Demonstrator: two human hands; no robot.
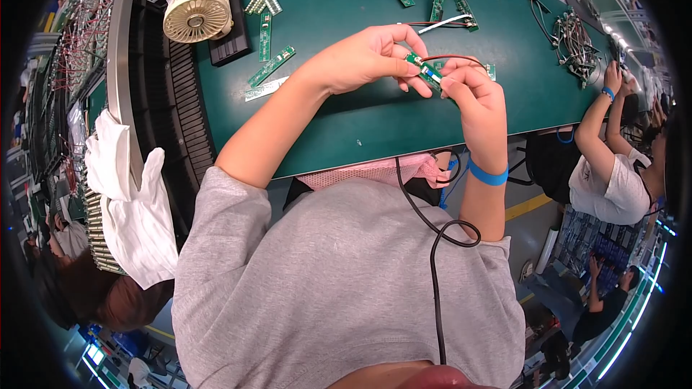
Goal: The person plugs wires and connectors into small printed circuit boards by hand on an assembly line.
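A small green circuit board (431,75) is held slantwise between my two hands above the green table. My left hand (375,61) pinches its upper left end between thumb and fingers. At its lower right end the fingers and thumb of my right hand (472,90) grip the board. Dark red wires (454,57) arch from the board over to my right hand. Behind that hand, part of another green board (491,72) shows on the table. A blue band circles my right wrist.
Boards with wires (437,0) lie at the table's far side, and loose boards (270,66) at left. A cream fan (198,14) stands by a black rack (162,86). White gloves (133,202) hang at left. A wired-board pile (577,43) and a co-worker (613,173) are at right.
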